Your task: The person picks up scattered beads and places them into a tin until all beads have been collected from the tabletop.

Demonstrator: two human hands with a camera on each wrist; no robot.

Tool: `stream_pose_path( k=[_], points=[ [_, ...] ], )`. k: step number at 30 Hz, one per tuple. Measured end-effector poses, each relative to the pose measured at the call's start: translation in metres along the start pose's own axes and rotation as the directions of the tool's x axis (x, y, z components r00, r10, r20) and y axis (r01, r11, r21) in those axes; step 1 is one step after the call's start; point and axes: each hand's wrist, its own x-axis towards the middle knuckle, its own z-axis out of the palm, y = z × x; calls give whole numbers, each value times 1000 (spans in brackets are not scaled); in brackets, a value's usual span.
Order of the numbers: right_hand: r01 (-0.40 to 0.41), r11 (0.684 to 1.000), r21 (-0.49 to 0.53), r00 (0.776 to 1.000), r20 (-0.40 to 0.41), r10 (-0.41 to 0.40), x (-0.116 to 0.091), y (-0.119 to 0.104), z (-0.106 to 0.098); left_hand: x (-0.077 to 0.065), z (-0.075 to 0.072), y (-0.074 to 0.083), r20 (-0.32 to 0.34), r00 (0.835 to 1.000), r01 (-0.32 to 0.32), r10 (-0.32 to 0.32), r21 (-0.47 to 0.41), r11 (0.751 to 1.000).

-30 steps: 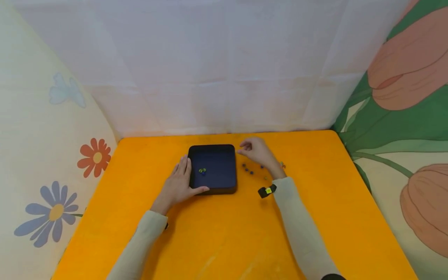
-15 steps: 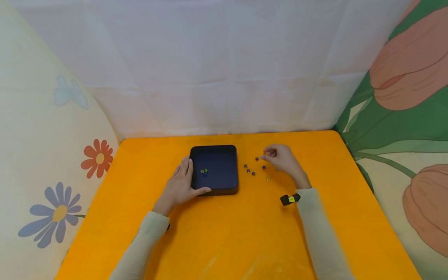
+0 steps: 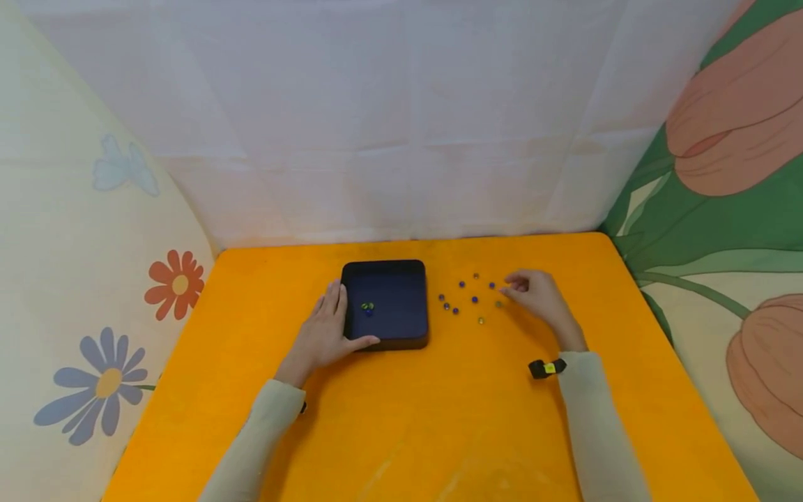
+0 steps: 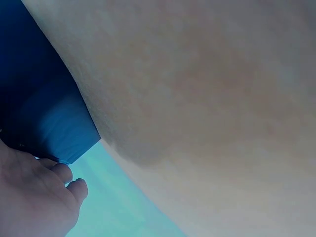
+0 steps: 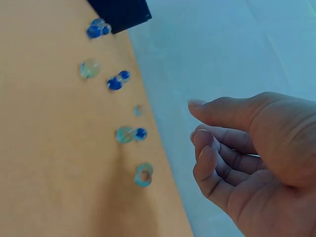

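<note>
Nine little balls (image 3: pixel 475 300) show on the orange table (image 3: pixel 401 425), to the left of my right hand (image 3: pixel 538 296). Some are blue, some are pale and see-through. My right fingers are loosely curled — a gap shows between them and the thumb tip, so they are not pressed together. One blue ball (image 3: pixel 492 285) sits just left of my fingertips, and a greenish ball (image 3: pixel 498 304) is close by, nearer to me. Farther left of this grip stands the dark tray (image 3: pixel 401 344). My left hand (image 3: pixel 321 335) rests against it — fingers straight along its left side, thumb stretched out along its near edge. Three more balls (image 3: pixel 369 313) lie inside the tray, near those left fingers: two green, one blue.
</note>
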Motion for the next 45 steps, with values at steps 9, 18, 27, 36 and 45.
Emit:
stream_pose_path(
  k=[9,18,27,36,45],
  points=[
    [-60,998,-5,998,6,60,-9,24,5,0,-1,0,1,1000,3,-3,-3,1000],
    [-92,995,22,996,6,92,-16,36,9,0,0,1,9,1000,6,-6,0,1000],
    [-93,996,6,996,-11,93,-12,42,10,0,-1,2,6,1000,2,-2,-3,1000],
    [-106,994,-23,994,1,106,-8,45,9,0,-2,2,3,1000,-4,4,-3,1000],
    [-95,995,-32,996,-2,95,-6,47,11,-1,-2,2,3,1000,2,-2,-5,1000]
  ],
)
